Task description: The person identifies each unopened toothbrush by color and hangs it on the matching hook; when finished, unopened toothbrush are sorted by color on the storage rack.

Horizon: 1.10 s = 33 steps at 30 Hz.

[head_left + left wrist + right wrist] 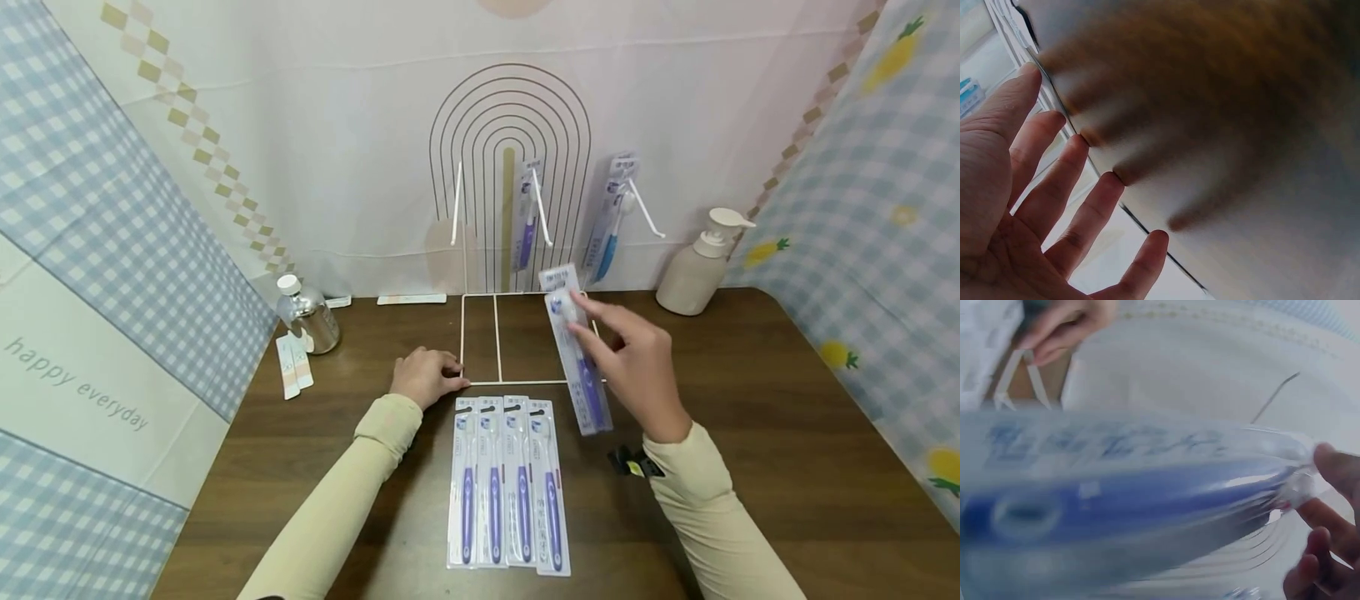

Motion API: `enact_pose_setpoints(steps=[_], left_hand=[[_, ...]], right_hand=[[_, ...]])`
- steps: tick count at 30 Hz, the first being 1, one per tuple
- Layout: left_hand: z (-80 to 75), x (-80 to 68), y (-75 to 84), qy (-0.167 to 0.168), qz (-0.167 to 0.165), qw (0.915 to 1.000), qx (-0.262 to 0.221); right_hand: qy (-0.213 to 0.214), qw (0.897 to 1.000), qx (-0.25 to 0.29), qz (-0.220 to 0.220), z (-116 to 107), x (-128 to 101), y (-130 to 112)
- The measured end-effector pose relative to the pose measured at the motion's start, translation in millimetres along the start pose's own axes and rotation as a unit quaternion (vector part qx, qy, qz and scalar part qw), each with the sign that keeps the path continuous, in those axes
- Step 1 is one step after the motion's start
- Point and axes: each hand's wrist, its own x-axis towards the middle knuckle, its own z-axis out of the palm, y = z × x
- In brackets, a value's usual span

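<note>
My right hand (637,367) pinches a packaged purple toothbrush (579,362) and holds it tilted above the right side of the white wire rack base (480,382). In the right wrist view the package (1135,506) fills the frame, with my fingertips (1335,472) at its end. My left hand (426,375) rests on the table at the base's front left corner, fingertips (1100,181) straight and pressing down beside the wire. Several packaged purple toothbrushes (506,483) lie side by side near the front edge. On the rack hooks hang a purple one (527,217) and a blue one (613,218).
A small clear bottle (307,317) and two small packets (294,367) sit at the left. A pump bottle (701,267) stands at the back right. A flat strip (411,298) lies by the back wall. One rack hook (456,204) at the left hangs bare. Cloth walls enclose the table.
</note>
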Motion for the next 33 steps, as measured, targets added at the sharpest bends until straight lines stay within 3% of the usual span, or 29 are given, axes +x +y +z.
enact_pose_setpoints(steps=[5, 11, 17, 24, 33], left_hand=[[0.7, -0.6, -1.3, 0.001, -0.005, 1.0000, 0.000], [3.3, -0.5, -2.4, -0.003, -0.007, 1.0000, -0.001], [4.0, -1.2, -2.5, -0.001, -0.008, 1.0000, -0.002], [2.5, -0.7, -2.3, 0.000, -0.008, 1.0000, -0.003], [0.7, 1.2, -0.4, -0.002, -0.005, 1.0000, -0.007]], right_hand=[[0.057, 0.998, 0.011, -0.009, 5.7, 27.3, -14.7], [0.058, 0.998, 0.035, 0.018, 23.3, 40.1, -9.4], [0.046, 0.997, 0.034, 0.054, 48.1, 55.9, 10.0], [0.039, 0.994, 0.014, 0.101, 78.7, 96.2, 43.9], [0.007, 0.990, -0.014, 0.138, 97.2, 139.6, 73.2]])
